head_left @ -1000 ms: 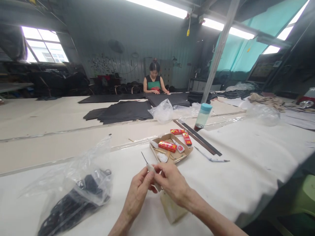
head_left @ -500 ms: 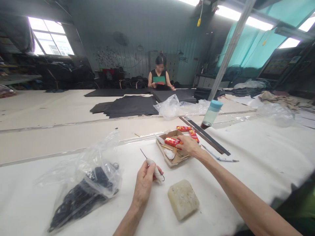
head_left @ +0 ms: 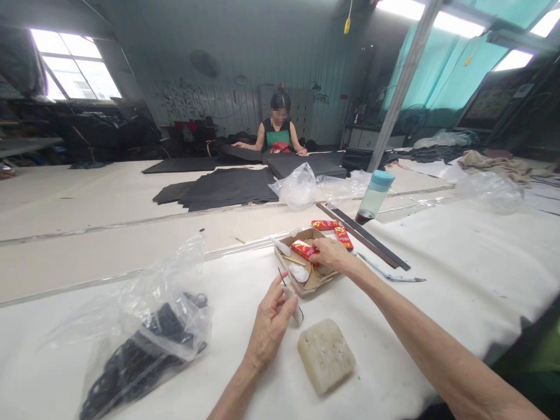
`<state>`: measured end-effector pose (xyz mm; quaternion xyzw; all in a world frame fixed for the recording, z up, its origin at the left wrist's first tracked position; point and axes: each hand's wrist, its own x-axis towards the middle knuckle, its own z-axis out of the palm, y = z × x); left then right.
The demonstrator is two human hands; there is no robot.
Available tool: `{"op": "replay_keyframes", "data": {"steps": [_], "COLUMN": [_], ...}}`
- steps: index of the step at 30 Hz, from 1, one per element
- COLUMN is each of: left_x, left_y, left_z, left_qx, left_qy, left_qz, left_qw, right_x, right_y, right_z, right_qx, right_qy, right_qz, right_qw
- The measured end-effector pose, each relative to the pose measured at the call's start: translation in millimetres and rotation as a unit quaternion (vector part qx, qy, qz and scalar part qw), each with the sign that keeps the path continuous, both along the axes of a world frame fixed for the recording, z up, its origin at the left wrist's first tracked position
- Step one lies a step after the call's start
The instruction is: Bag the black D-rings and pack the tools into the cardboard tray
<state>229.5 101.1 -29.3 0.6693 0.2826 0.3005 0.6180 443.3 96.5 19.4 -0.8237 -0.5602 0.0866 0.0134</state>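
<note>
My left hand is closed round the pale wrapped handle of an awl-like hooked tool. Its thin dark spike points up past my fingers, and a bent wire end shows below. Over a shallow cardboard box, my right hand has its fingers closed on the end of a small red box; the fingertips are partly hidden. White crumpled material and a thin stick lie in the cardboard box. A yellowish block, rounded at the corners, rests on the white table near my wrists.
Two more red boxes lie behind the cardboard box. Dark strips, a bottle and slim tweezers-like metal are on the right. A plastic bag of black cords lies left. Across the table, a person handles black sheets.
My left hand has moved right and turned the tool more upright, nearer the cardboard box. The red box at my right hand has tilted slightly. The person opposite has lifted a black sheet.
</note>
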Motion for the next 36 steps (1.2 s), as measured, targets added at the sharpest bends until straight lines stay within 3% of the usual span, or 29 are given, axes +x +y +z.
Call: {"op": "replay_keyframes", "data": {"steps": [6,13,20,30,36], "left_x": [-2.5,-2.4,-1.4,-2.0,-1.9], "left_y": [6.2,3.9,2.6,3.3,4.5], "left_z": [-9.5,-7.0,-2.4,-1.5,-2.3], "left_qx": [0.002,0.001,-0.022,-0.029,-0.031], "left_qy": [0.013,-0.003,-0.023,-0.008,-0.02], "left_qz": [-0.039,-0.055,-0.076,-0.062,-0.071], "left_qw": [0.999,0.998,0.997,0.998,0.997], "right_x": [-10.8,-23.5,-35.3,-47.3,-40.7], "right_y": [-6.2,-16.8,-20.1,-21.3,-24.4], "right_z": [1.5,8.2,15.5,3.6,7.2], "right_qx": [0.015,0.001,-0.01,0.012,0.024], "right_qy": [-0.021,-0.018,0.022,0.067,0.062], "right_qz": [-0.037,-0.093,-0.089,-0.067,-0.065], "right_qw": [0.999,0.996,0.996,0.995,0.996]}}
